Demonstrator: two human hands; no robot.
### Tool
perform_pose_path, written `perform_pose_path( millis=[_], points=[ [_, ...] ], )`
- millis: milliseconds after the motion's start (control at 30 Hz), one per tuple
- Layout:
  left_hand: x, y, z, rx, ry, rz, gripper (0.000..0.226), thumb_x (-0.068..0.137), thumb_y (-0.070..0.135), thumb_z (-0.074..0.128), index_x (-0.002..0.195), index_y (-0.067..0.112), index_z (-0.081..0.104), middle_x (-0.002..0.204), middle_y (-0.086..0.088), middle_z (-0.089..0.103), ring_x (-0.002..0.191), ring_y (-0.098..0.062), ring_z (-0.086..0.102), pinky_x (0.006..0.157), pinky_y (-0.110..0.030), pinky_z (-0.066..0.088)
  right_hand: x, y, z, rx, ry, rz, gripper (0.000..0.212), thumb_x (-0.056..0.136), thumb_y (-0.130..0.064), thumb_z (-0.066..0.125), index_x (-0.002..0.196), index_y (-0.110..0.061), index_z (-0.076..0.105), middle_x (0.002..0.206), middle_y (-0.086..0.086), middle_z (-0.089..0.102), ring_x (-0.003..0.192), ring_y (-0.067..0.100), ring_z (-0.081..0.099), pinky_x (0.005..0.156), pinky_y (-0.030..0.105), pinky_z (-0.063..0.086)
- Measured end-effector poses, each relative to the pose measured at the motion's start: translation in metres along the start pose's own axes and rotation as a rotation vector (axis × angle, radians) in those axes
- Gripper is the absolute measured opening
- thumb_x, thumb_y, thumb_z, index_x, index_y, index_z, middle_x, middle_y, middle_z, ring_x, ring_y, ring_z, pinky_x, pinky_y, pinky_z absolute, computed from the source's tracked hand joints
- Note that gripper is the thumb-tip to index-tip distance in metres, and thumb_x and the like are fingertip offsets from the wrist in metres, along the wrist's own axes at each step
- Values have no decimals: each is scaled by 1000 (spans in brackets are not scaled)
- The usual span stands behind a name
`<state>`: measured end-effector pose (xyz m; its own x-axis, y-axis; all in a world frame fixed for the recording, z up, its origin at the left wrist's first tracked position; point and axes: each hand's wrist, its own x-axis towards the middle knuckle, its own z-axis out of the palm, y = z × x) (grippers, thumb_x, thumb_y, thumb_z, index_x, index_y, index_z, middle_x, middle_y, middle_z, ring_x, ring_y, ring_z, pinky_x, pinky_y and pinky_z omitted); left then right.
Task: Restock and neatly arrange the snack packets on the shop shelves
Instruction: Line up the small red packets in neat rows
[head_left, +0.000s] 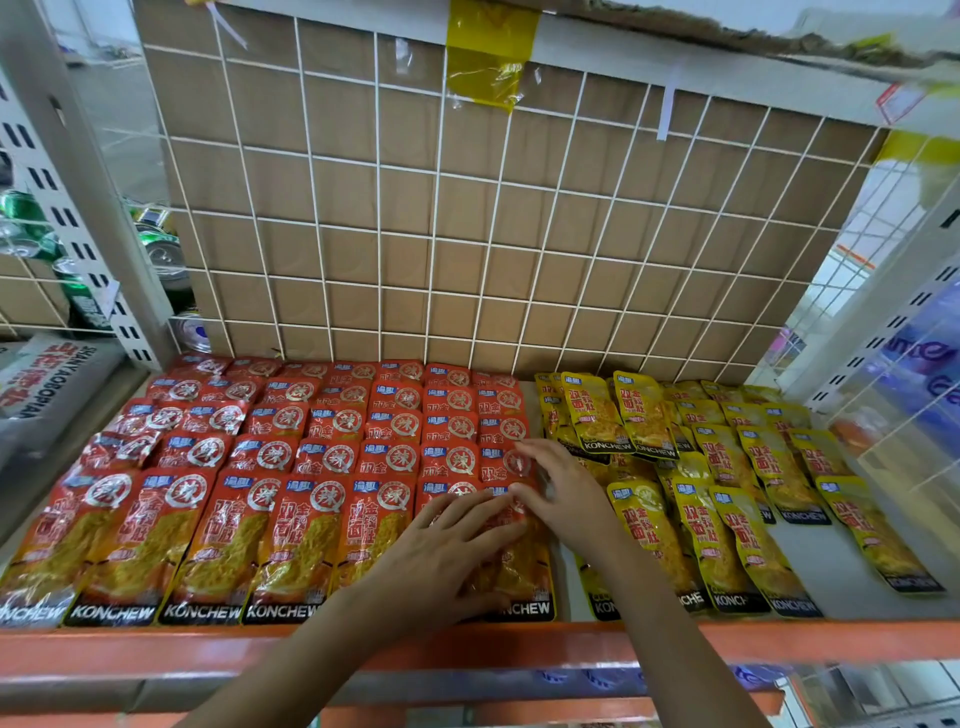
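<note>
Two hands lie on the red snack packets (291, 519), which fill the left side of the shelf (156, 644) in neat rows. The left hand (447, 545) presses flat, fingers straight, on the last red packet (524, 577) at the right end of the front row. The right hand (561, 488) has bent fingers touching the top of that same packet; I cannot tell if it pinches it. Yellow snack packets (727, 519) lie just beside, on the right. Behind stands a white wire grid (415, 208) over cardboard.
</note>
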<state>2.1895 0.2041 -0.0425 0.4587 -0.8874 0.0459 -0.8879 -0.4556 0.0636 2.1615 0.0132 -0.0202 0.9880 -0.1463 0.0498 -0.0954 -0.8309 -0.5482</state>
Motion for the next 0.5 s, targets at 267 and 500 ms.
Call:
perform_pose_path(
  millis=[267,500],
  points=[
    [8,-1,-15,-147,75,-6,59,86,60,32,140,35,33,149,8,29,135,-10,18,108,-31,17,6,-4,-3,60,34,34,47,92,-33,53,137,-21,41,143,-3,37,130,14,38,105,28,33],
    [21,-4,-13,-162,37,-89,81,77,73,10,148,33,10,157,9,-2,143,-11,-10,107,-27,-19,20,-8,0,67,9,91,52,94,-34,50,142,-23,33,147,-1,34,134,15,33,108,30,28]
  ],
)
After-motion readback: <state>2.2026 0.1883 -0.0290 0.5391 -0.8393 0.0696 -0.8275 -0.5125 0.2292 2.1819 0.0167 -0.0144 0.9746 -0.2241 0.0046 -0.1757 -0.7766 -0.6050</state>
